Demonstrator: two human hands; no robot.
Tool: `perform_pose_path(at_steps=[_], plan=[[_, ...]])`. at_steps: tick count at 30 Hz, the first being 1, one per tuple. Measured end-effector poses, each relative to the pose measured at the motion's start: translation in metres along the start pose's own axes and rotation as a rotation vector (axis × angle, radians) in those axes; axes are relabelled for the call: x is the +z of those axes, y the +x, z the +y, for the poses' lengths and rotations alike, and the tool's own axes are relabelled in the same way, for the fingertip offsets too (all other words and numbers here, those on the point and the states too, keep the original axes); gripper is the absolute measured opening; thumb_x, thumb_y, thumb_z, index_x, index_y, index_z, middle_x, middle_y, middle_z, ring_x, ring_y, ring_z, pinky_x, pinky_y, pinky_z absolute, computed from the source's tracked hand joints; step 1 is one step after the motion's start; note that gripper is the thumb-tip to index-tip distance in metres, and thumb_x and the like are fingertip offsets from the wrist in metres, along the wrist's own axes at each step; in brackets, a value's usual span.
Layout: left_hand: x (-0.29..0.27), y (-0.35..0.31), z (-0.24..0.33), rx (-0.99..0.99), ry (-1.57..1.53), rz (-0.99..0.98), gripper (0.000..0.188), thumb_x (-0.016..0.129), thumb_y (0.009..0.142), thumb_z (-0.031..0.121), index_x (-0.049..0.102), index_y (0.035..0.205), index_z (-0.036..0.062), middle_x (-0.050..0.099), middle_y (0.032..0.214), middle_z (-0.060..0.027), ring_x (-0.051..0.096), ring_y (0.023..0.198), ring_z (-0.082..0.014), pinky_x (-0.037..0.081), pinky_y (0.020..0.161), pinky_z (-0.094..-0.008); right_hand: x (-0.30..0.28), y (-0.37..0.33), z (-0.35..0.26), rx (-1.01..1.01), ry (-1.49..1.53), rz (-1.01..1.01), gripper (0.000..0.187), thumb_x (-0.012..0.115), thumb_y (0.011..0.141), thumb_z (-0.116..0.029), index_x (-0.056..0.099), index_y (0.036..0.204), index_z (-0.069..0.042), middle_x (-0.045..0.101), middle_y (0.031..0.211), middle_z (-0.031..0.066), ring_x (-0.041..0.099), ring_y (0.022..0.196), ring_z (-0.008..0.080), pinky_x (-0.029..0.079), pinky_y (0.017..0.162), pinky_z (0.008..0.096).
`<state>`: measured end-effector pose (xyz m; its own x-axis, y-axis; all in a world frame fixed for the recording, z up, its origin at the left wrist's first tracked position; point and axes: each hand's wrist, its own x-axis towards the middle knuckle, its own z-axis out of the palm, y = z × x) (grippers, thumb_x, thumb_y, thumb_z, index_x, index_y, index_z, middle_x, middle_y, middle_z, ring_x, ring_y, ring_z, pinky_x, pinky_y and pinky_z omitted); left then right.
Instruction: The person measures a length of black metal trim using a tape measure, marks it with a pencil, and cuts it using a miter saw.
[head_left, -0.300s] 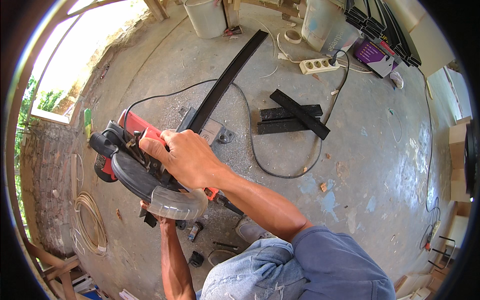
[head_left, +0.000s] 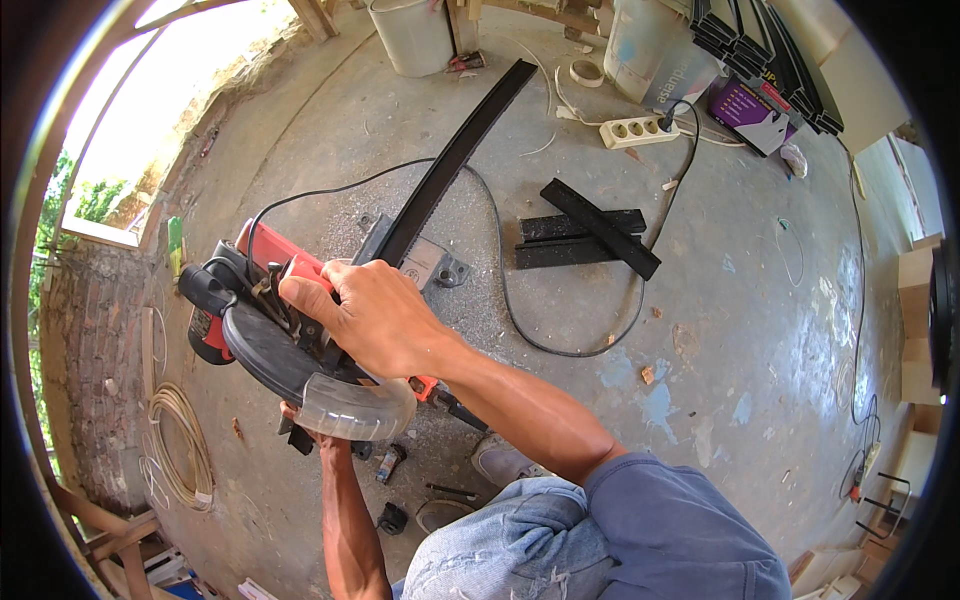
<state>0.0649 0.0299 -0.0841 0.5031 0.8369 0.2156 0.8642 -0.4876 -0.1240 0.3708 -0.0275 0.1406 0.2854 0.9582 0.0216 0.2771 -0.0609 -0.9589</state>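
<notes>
My right hand (head_left: 385, 318) is closed round the red handle of a miter saw (head_left: 265, 345), whose dark round guard ends in a clear plastic cover (head_left: 355, 407). A long black strip (head_left: 450, 165) with a ridged edge lies across the saw's grey base (head_left: 428, 262) and runs away toward the back. Below the guard, my left hand (head_left: 325, 440) is closed on the near end of this strip; the guard hides most of its fingers. The blade and the point where it meets the strip are out of sight.
Several short black strips (head_left: 585, 228) lie crossed on the dusty floor to the right. A black cable (head_left: 500, 270) loops from the saw to a white power strip (head_left: 638, 131). A coiled hose (head_left: 182, 450) lies left; small tools (head_left: 391, 462) lie by my shoe (head_left: 497, 458).
</notes>
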Motion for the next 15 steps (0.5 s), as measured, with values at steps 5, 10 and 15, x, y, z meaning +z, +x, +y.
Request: perform_pose_path(at_steps=[5,10,15], plan=[[0.0003,0.0003,0.0021,-0.002,-0.023,0.011,0.040,0.076,0.078,0.043,0.069,0.103,0.0125,0.066,0.115,-0.0034,0.045,0.127,-0.0288,0.024,0.107,-0.0571,0.0006,-0.0007,0.0026,-0.011,0.017,0.015,0.082,0.041,0.099,-0.071,0.067,0.089,0.007,0.063,0.065,0.0225,0.067,0.066,0.0377,0.051,0.068,0.0469],[-0.0010,-0.0006,0.0011,-0.006,-0.043,0.024,0.040,0.076,0.078,0.042,0.069,0.103,0.0124,0.065,0.115,-0.0035,0.045,0.127,-0.0289,0.024,0.107,-0.0570,0.0007,-0.0018,0.0034,-0.032,0.022,0.035,0.082,0.042,0.099,-0.070,0.066,0.091,0.008,0.061,0.064,0.0234,0.066,0.064,0.0380,0.050,0.066,0.0465],[-0.0018,0.0007,-0.0006,-0.010,-0.063,0.037,0.040,0.076,0.077,0.042,0.069,0.104,0.0123,0.065,0.115,-0.0036,0.045,0.128,-0.0290,0.024,0.107,-0.0568,-0.0003,-0.0027,0.0028,-0.007,0.033,0.014,0.084,0.043,0.099,-0.070,0.068,0.103,0.010,0.062,0.066,0.0246,0.067,0.065,0.0381,0.051,0.068,0.0462]])
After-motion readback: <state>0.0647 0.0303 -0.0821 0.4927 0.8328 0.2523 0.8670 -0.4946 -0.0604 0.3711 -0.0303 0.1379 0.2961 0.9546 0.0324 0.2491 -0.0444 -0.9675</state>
